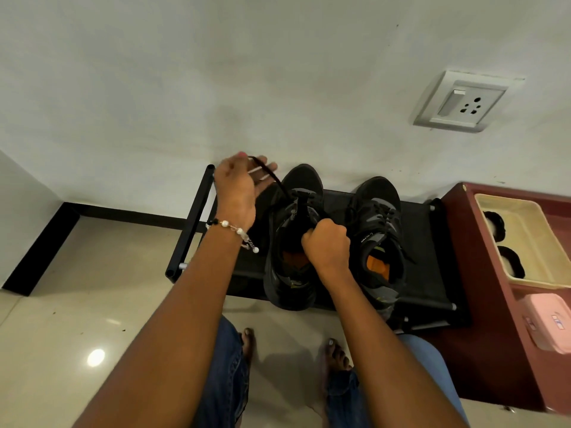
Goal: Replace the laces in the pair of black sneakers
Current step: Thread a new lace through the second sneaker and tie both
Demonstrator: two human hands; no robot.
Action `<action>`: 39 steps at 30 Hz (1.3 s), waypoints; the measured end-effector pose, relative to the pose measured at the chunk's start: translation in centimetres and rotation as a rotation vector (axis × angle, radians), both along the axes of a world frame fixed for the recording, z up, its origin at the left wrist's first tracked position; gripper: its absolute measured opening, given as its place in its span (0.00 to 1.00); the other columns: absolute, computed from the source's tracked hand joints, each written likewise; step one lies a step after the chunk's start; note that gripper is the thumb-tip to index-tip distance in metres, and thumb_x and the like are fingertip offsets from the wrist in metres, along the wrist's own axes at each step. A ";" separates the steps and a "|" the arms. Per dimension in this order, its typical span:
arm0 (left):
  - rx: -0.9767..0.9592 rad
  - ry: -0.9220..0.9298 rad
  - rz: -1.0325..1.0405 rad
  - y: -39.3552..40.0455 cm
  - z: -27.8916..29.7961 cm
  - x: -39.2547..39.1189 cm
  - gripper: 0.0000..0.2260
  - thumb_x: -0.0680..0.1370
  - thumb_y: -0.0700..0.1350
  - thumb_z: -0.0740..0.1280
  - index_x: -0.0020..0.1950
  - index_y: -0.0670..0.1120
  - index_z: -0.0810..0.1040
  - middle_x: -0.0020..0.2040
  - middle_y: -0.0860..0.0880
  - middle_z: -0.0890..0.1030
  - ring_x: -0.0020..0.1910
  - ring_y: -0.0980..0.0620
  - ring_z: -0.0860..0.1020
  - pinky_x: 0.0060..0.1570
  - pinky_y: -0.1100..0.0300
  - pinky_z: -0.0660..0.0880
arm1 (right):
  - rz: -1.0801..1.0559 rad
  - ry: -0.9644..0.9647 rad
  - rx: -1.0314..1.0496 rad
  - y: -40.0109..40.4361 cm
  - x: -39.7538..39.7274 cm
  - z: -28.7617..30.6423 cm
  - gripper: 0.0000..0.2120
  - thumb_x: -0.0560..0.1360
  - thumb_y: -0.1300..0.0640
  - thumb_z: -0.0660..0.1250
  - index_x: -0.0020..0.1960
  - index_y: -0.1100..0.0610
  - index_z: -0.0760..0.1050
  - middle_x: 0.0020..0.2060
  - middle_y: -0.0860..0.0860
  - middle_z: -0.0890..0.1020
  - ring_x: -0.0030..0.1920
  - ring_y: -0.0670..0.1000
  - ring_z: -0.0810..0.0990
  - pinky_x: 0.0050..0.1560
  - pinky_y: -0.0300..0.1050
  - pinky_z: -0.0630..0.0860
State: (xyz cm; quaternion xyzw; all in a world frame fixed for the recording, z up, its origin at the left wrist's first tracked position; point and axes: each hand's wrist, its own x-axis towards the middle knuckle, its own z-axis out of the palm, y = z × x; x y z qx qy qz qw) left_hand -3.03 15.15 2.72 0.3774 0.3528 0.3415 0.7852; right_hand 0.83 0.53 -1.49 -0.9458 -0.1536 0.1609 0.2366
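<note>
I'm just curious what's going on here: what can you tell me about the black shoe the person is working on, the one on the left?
The left sneaker is black, of a mesh-like fabric with grey side panels and an orange insole showing inside. It stands upright on a low black rack, toe to the wall, beside its still-laced partner. Its upper eyelets look unlaced. The right hand grips it at the tongue, while the left hand pulls a black lace up and away from near its toe.

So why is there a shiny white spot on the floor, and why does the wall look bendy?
Head view: the white spot is glare from a lamp on the glossy floor; the wide lens bends the wall; the left hand looks slightly blurred.
</note>
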 end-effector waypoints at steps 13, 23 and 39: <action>1.177 0.926 -0.664 -0.7 -2.3 0.0 0.09 0.76 0.48 0.71 0.52 0.44 0.85 0.47 0.46 0.84 0.48 0.50 0.81 0.53 0.59 0.75 | -0.143 0.121 0.129 0.1 0.4 -0.6 0.16 0.77 0.58 0.63 0.35 0.56 0.61 0.39 0.55 0.72 0.40 0.57 0.72 0.38 0.45 0.68; 0.019 -0.098 -0.155 0.3 2.4 -0.8 0.10 0.83 0.42 0.58 0.43 0.46 0.74 0.45 0.46 0.85 0.47 0.45 0.84 0.28 0.64 0.64 | -0.178 0.129 0.177 0.1 0.3 -1.0 0.16 0.77 0.60 0.63 0.34 0.56 0.61 0.33 0.51 0.68 0.31 0.50 0.68 0.26 0.40 0.60; 1.126 1.018 -0.605 -1.1 -2.1 0.0 0.09 0.75 0.49 0.72 0.52 0.47 0.84 0.50 0.46 0.83 0.49 0.45 0.81 0.49 0.53 0.78 | -0.203 0.162 0.152 0.2 0.3 -0.6 0.13 0.77 0.57 0.64 0.37 0.57 0.63 0.41 0.55 0.71 0.40 0.56 0.72 0.35 0.44 0.67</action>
